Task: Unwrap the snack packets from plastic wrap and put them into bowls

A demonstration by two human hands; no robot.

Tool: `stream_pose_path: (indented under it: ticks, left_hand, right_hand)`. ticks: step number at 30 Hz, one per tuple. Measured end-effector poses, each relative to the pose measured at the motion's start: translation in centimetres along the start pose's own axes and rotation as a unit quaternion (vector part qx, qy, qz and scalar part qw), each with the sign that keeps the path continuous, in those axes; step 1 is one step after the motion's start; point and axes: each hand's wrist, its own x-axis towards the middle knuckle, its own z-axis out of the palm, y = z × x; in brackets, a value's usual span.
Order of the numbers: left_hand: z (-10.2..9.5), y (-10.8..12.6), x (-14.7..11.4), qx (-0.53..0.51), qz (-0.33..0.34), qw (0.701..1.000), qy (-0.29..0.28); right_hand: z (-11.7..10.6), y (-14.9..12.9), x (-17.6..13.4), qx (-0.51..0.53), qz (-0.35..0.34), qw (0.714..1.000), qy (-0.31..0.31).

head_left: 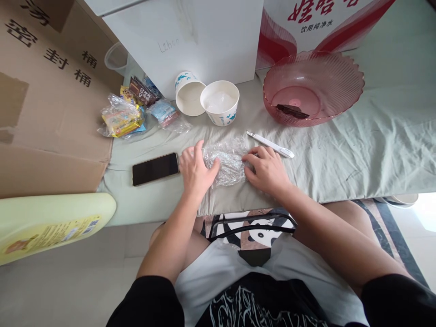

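Premises noted: apparently a home. Before me I observe a cloth-covered counter (381, 154) bearing snack packets (123, 121), paper bowls (222, 114) and a scalloped pink bowl (335, 86).

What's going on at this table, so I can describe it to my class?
A person has both hands at a crumpled piece of clear plastic on the cloth. The left hand is spread at one side, the right hand curled at the other; whether it grips is unclear. A phone lies beside the left hand, a slim white tool just beyond the right. Further back are an upright paper cup, a tipped one and a pink bowl.
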Motion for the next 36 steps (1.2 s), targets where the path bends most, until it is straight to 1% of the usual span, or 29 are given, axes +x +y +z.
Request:
stream_pose_path:
  ticks: [1, 2, 6, 7, 9, 12, 15, 20, 23, 25, 28, 29, 31, 32, 34, 35, 36]
  left_hand:
    - [-0.1, 0.0, 0.0, -0.003, -0.01, 1.0, 0.008]
    - [-0.2, 0.1, 0.0, -0.007, -0.021, 1.0, 0.002]
    - [-0.8, 0.8, 0.2, -0.018, -0.04, 0.995, -0.087]
    - [-0.8, 0.8, 0.2, -0.032, -0.043, 0.994, -0.101]
    - [-0.7, 0.8, 0.3, -0.086, -0.045, 0.989, -0.108]
    - [-0.2, 0.3, 0.4, -0.204, -0.037, 0.974, -0.095]
    - [0.4, -0.1, 0.4, -0.317, -0.053, 0.943, -0.083]
    - [1.1, -0.3, 0.5, -0.449, -0.128, 0.882, -0.06]
    - [1.0, -0.3, 0.8, -0.517, -0.15, 0.841, -0.06]
    - [0.6, -0.1, 1.0, -0.571, -0.161, 0.801, -0.078]
    - [-0.3, 0.2, 1.2, -0.636, -0.176, 0.74, -0.13]
    - [-0.6, 0.3, 1.3, -0.647, -0.179, 0.726, -0.148]
    - [-1.1, 0.4, 1.4, -0.662, -0.184, 0.705, -0.176]
    - [-1.3, 0.4, 1.4, -0.668, -0.189, 0.696, -0.184]
    - [-1.5, 0.4, 1.5, -0.678, -0.2, 0.681, -0.189]
    - [-1.5, 0.4, 1.5, -0.683, -0.204, 0.676, -0.189]
    - [-1.6, 0.5, 1.5, -0.685, -0.208, 0.671, -0.191]
  right_hand:
    - [0.0, 0.0, 0.0, -0.001, -0.001, 1.0, 0.0]
    - [0.1, 0.1, 0.0, -0.001, -0.003, 1.0, 0.001]
    - [0.3, 0.2, -0.1, 0.002, -0.01, 1.0, 0.014]
    - [0.3, 0.2, -0.1, 0.003, -0.011, 1.0, 0.016]
    - [0.4, 0.2, -0.1, 0.005, -0.012, 1.0, 0.017]
    - [0.4, 0.2, 0.0, 0.004, -0.009, 1.0, 0.015]
    - [0.4, 0.2, -0.1, 0.005, -0.006, 1.0, 0.012]
    - [0.4, 0.3, 0.0, 0.033, -0.004, 0.999, 0.015]
    - [0.3, 0.3, 0.1, 0.096, 0.011, 0.995, 0.038]
    - [0.2, 0.4, 0.3, 0.158, 0.028, 0.985, 0.055]
    - [0.4, 0.5, 0.5, 0.279, 0.056, 0.957, 0.058]
    - [0.5, 0.5, 0.6, 0.328, 0.066, 0.941, 0.054]
    - [0.5, 0.5, 0.7, 0.43, 0.088, 0.898, 0.037]
    - [0.5, 0.4, 0.8, 0.477, 0.1, 0.873, 0.018]
    - [0.2, 0.3, 0.9, 0.544, 0.118, 0.83, -0.042]
    - [-0.1, 0.1, 0.9, 0.56, 0.123, 0.816, -0.074]
    - [-0.4, 0.0, 1.0, 0.566, 0.126, 0.809, -0.099]
